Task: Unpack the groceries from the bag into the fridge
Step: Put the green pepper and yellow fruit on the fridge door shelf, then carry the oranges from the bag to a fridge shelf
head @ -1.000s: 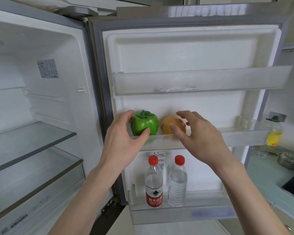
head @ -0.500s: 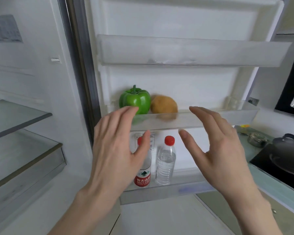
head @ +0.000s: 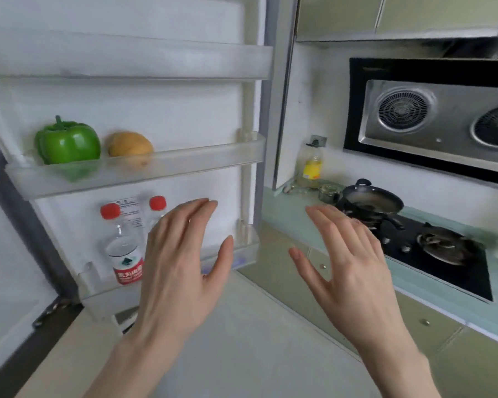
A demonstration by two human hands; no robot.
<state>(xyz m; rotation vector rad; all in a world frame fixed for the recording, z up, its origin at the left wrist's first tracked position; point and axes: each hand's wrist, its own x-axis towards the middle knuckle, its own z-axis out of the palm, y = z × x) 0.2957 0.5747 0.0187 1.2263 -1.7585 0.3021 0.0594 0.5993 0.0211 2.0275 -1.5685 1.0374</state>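
1. Head view, hands: left hand (head: 181, 262) and right hand (head: 354, 262) are both up in front, palms facing each other, fingers spread and loosely curved. Neither holds anything, and there's a clear gap btwn them.
2. Above and left of the left hand: the pepper (head: 68, 143) and the potato (head: 130, 146) sit side by side, just apart, in the middle door shelf (head: 207, 159). The front lip comes partway up them, prob. enough to keep both from rolling out when the door swings.
3. Just behind the left hand's fingers: two red-capped bottles (head: 125, 251) stand upright in the bottom door shelf (head: 242, 248), where there's room for tall things. The far one is mostly hidden by the hand.
4. Beyond the right hand: the stove (head: 443, 271) with a dark pan (head: 370, 201), and an oil bottle (head: 312, 165) by the wall. Not part of the job.
5. The grocery bag isn't in view, so can't tell what's left in it.
6. Judgement: empty hands, clear of the shelves, w/ the veg already stowed, suggest a placing step is done; the next move is prob. reaching for the bag.
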